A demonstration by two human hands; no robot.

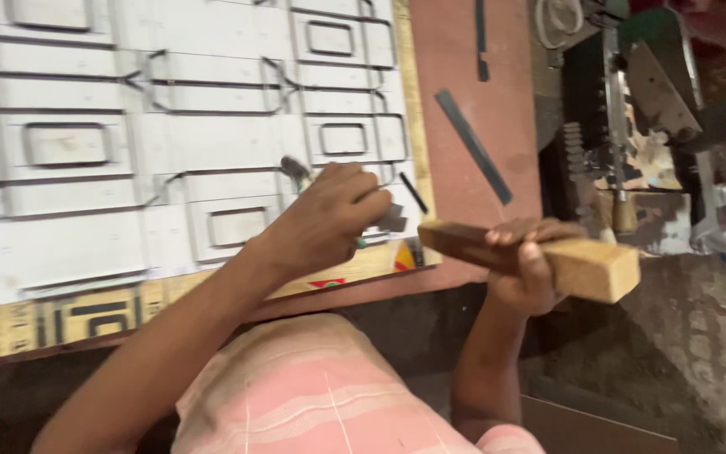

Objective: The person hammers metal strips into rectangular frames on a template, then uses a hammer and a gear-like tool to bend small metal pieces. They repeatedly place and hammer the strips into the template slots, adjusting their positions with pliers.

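Observation:
My left hand [329, 214] is closed around a small metal tool [296, 171] whose tip sticks out above the fist. It rests on a white board [86, 227] set with dark metal strips bent into rectangles and lines. My right hand [524, 267] grips a wooden block [586, 265] held just off the board's right edge, near the table's front edge. A thin dark strip piece [413, 193] lies right beside the left fist.
A long flat metal strip [474, 146] lies on the reddish table [481, 76], another [481, 42] further back. A metal machine [657, 126] with a toothed rack stands at the right. Below it is rough stone floor [699, 353].

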